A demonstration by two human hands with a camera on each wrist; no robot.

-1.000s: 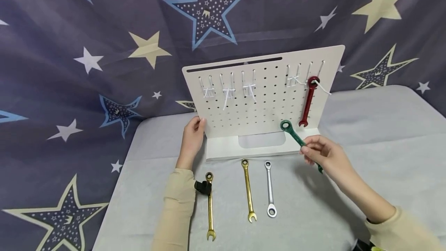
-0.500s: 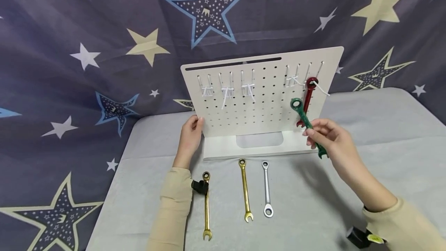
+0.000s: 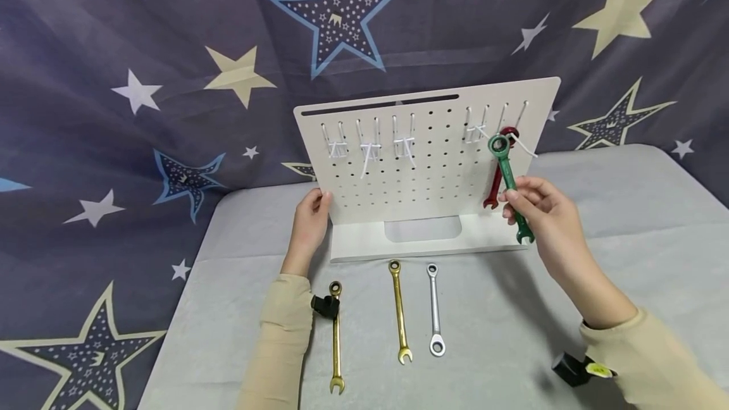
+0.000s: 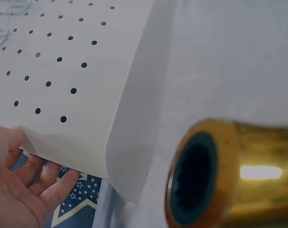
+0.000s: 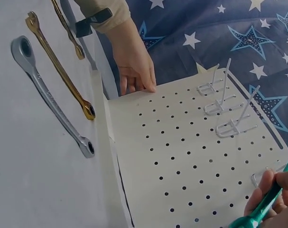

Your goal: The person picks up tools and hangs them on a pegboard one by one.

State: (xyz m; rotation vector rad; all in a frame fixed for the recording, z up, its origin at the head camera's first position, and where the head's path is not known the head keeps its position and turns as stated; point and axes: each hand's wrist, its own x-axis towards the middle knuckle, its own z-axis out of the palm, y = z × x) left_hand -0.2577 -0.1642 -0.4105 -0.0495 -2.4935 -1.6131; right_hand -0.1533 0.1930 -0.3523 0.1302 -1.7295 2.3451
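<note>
My right hand (image 3: 551, 223) pinches a green ratcheting combination wrench (image 3: 506, 173) between thumb and fingers, ring end up. This wrench is in front of a red wrench (image 3: 493, 190), which hangs by its ring end from the rightmost hook of a white pegboard (image 3: 393, 192). Whether the green ring touches a hook cannot be told. At the board's left side, my left hand (image 3: 307, 228) grips the edge, thumb on the front and fingers behind, as the left wrist view shows. The right wrist view shows part of the green wrench (image 5: 269, 199) in the fingers.
On the grey-covered table lie two gold wrenches (image 3: 400, 315) and a silver double-ring wrench (image 3: 435, 312). White hooks (image 3: 370, 149) jut from the board's upper left, with another hook (image 3: 476, 131) left of the red wrench. A starry curtain (image 3: 171, 30) hangs behind.
My right hand has raised the green wrench from low before the board to hook height, now overlapping the red wrench and standing more upright. The left hand keeps its grip on the board's edge.
</note>
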